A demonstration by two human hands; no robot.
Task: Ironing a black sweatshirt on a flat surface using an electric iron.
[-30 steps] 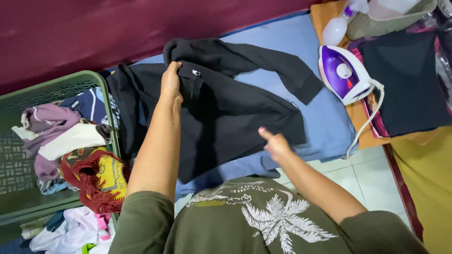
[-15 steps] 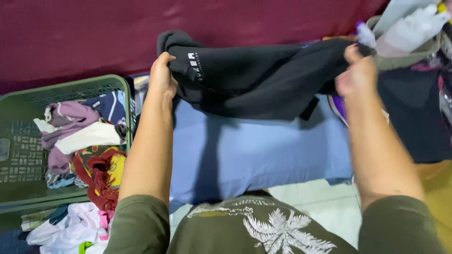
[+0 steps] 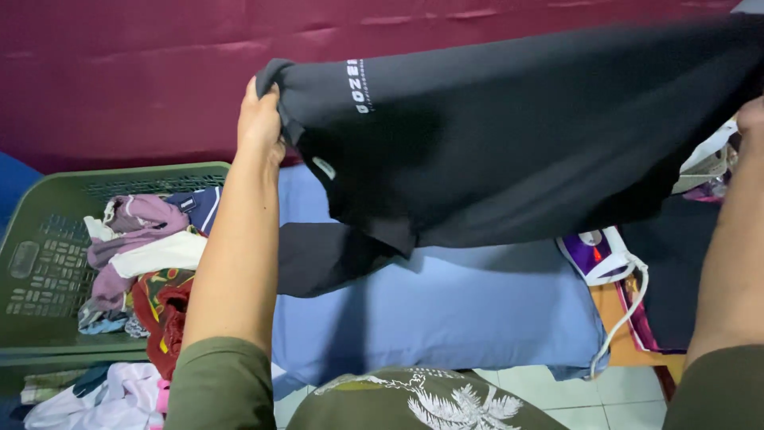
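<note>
The left hand (image 3: 261, 127) is raised, fingers clamped on one upper corner of a black garment (image 3: 509, 135). The right hand (image 3: 750, 118) shows only at the frame edge, against the garment's opposite end; whether it is closed on the fabric cannot be told. The garment hangs stretched between both hands, clear of the surface below. It is matte, smooth knit with a small white print near the left hand, and one sleeve droops beneath that hand.

Directly below the hands lies a blue padded ironing cloth (image 3: 461, 310), flat and soft. Below the right hand, a white and purple iron (image 3: 598, 255) rests at the cloth's edge, cord trailing down.

Below and outward of the left hand stands a green plastic laundry basket (image 3: 48, 263) with perforated walls. It contains crumpled clothes (image 3: 143, 247) in mauve, white, navy and red.
</note>
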